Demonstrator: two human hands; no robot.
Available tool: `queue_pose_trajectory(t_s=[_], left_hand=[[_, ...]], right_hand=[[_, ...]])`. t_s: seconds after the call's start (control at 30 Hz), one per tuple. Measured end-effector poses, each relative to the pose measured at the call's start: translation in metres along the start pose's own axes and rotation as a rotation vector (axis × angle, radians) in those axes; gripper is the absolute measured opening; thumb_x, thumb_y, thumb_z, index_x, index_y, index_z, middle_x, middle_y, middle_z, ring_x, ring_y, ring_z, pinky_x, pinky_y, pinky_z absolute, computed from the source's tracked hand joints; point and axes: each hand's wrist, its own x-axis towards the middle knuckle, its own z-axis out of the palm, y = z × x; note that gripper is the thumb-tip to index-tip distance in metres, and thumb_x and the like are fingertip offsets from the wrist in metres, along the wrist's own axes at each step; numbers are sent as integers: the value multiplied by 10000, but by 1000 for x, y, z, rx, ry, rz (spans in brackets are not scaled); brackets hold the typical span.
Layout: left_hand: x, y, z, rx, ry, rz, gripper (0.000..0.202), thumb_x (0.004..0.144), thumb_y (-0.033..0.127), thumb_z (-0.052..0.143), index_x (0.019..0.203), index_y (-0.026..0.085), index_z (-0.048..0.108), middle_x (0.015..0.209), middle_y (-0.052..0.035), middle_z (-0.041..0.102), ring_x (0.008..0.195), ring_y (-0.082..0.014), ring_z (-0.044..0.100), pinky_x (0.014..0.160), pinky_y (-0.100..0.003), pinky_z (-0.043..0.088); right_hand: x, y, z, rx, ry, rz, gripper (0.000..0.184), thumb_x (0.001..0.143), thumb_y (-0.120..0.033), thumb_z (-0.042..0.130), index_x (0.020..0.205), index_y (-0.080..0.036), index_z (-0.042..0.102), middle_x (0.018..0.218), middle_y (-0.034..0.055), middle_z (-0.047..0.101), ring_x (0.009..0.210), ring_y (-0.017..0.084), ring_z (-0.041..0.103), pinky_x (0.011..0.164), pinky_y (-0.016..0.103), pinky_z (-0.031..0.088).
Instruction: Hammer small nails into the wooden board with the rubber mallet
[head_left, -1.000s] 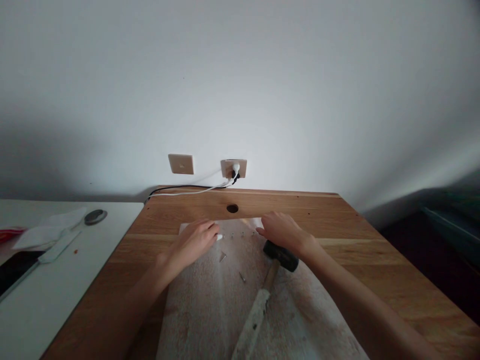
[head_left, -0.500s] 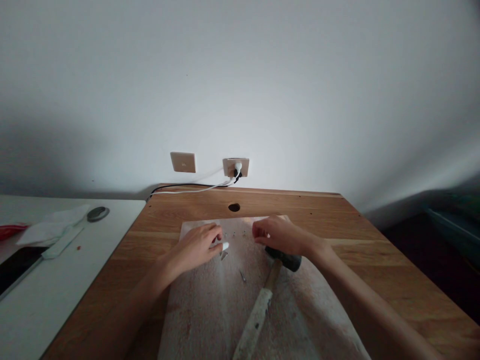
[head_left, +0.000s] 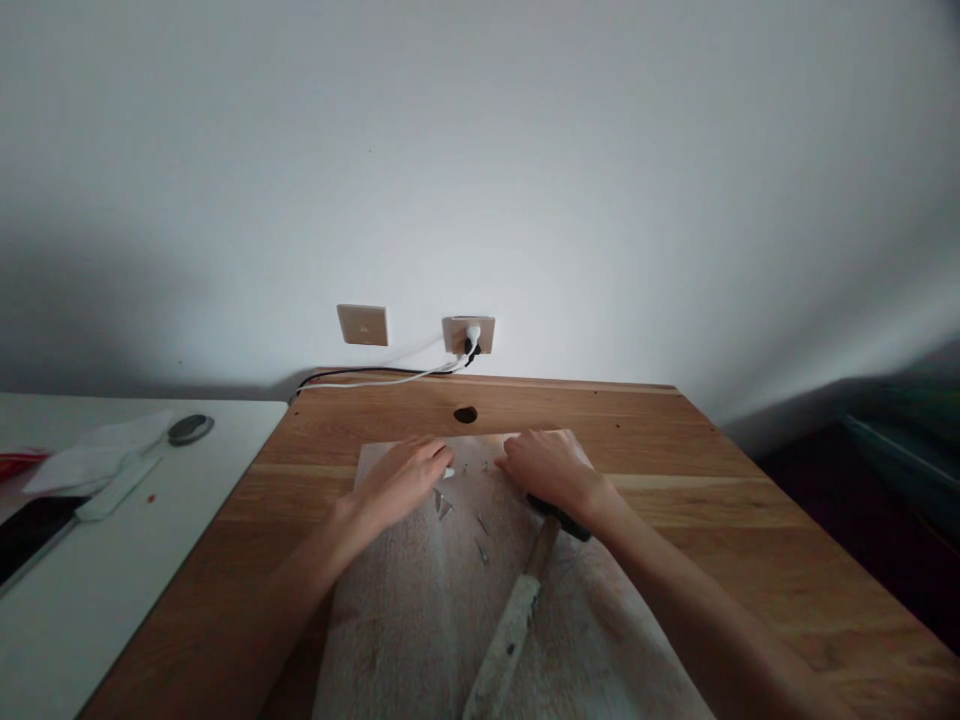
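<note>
The left hand is positioned over the far left part of the pale board, fingers curled together; whether they pinch anything cannot be determined. Between the hands, loose metal pieces lie nearer the viewer than two small upright fasteners. The hammer lies diagonally, head partly hidden by the right hand, whose fingers are curled, grip likewise indeterminable.
</note>
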Motion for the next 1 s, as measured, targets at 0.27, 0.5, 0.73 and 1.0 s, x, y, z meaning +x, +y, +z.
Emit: queue_pose_trajectory(t_s=[0.27, 0.5, 0.73, 1.0], left_hand=[[11, 2, 4, 90, 26, -41, 164, 995, 191, 542, 897, 161, 669, 911, -84, 689, 873, -242, 663, 862, -362, 505], [1, 16, -5, -165, -4, -143, 300, 960, 151, 531, 669, 196, 588, 692, -13, 645, 674, -178, 630, 652, -284, 412], [-22, 20, -4, -202, -35, -130, 212, 936, 242, 635, 731, 204, 594, 747, -1, 650, 699, -179, 636, 637, -277, 415], [1, 6, 13, -244, 105, -98, 217, 967, 112, 556, 1098, 211, 697, 1094, -56, 711, 1032, -203, 691, 923, -309, 528]], right_hand=[[0, 0, 3, 2, 12, -25, 295, 983, -103, 503, 1017, -145, 793, 984, 214, 806, 949, 355, 785, 760, 386, 563], [-7, 9, 5, 124, 20, -133, 298, 1040, -201, 481, 1000, -188, 776, 976, 143, 799, 916, 278, 766, 772, 321, 496], [-11, -5, 9, 276, -101, -410, 124, 933, -209, 685, 1002, -231, 785, 984, 16, 815, 917, 167, 756, 774, 199, 478], [-1, -13, 3, 112, 74, -70, 333, 1070, -318, 486, 1129, -94, 725, 1123, 222, 774, 1031, 317, 757, 802, 331, 542]])
